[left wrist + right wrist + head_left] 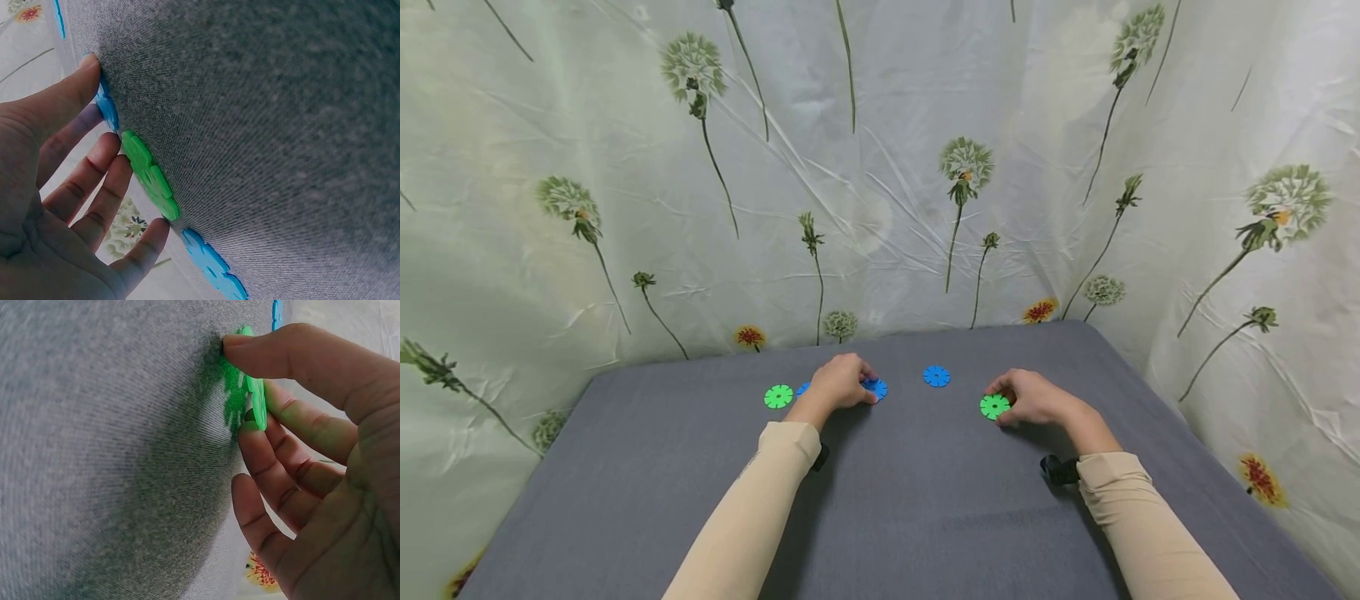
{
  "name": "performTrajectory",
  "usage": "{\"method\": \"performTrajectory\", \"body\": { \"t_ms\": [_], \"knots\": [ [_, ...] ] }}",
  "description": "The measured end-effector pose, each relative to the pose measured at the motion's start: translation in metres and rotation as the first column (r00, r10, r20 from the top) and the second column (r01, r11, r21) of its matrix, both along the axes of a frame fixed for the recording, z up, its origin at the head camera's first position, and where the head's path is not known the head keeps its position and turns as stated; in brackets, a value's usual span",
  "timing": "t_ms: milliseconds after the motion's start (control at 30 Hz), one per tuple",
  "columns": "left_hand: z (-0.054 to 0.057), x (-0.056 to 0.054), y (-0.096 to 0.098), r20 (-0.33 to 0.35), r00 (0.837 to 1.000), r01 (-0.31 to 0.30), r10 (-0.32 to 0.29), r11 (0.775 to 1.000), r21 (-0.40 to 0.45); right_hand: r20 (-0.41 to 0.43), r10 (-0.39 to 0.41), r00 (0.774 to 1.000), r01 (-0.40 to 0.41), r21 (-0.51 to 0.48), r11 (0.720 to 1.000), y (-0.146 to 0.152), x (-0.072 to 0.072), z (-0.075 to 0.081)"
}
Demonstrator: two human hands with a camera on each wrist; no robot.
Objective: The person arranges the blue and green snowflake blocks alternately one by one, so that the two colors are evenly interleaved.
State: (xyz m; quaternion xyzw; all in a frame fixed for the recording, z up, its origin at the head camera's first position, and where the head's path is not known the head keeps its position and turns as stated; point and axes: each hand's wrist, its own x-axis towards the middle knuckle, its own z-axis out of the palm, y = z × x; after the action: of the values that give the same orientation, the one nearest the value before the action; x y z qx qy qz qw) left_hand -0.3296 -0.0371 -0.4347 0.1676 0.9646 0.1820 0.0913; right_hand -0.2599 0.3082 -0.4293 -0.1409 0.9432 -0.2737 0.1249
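Note:
My left hand is over the far part of the grey cloth, its thumb and index finger at opposite edges of a blue notched disc. In the left wrist view, the other fingers spread beside a flat green disc, which the hand hides in the head view. Farther right, my right hand pinches another green notched disc between thumb and fingers. In the right wrist view this disc stands tilted just off the cloth, with a green tint on the fabric beside it.
A blue disc lies between the hands. Left of the left hand are a green disc and a partly covered blue disc. The grey cloth meets a flower-printed curtain at the back and sides.

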Motion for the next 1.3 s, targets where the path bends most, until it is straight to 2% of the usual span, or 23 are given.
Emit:
{"method": "performTrajectory", "body": {
  "t_ms": [367, 800, 1300],
  "knots": [
    [-0.001, -0.002, 0.0, -0.001, 1.0, 0.0, 0.0, 1.0, 0.013, -0.053, 0.016, 0.998, -0.016, 0.008, 1.0, -0.003, -0.004, 0.0],
    [-0.001, -0.003, -0.001, 0.002, 1.0, 0.0, 0.0, 1.0, 0.014, -0.11, 0.05, 0.993, -0.05, 0.006, 0.999, -0.021, -0.016, 0.01],
    [-0.002, -0.004, 0.0, 0.01, 1.0, -0.005, 0.005, 1.0, 0.008, -0.113, 0.062, 0.992, -0.062, 0.003, 0.998, -0.049, -0.035, 0.018]
  ]
}}
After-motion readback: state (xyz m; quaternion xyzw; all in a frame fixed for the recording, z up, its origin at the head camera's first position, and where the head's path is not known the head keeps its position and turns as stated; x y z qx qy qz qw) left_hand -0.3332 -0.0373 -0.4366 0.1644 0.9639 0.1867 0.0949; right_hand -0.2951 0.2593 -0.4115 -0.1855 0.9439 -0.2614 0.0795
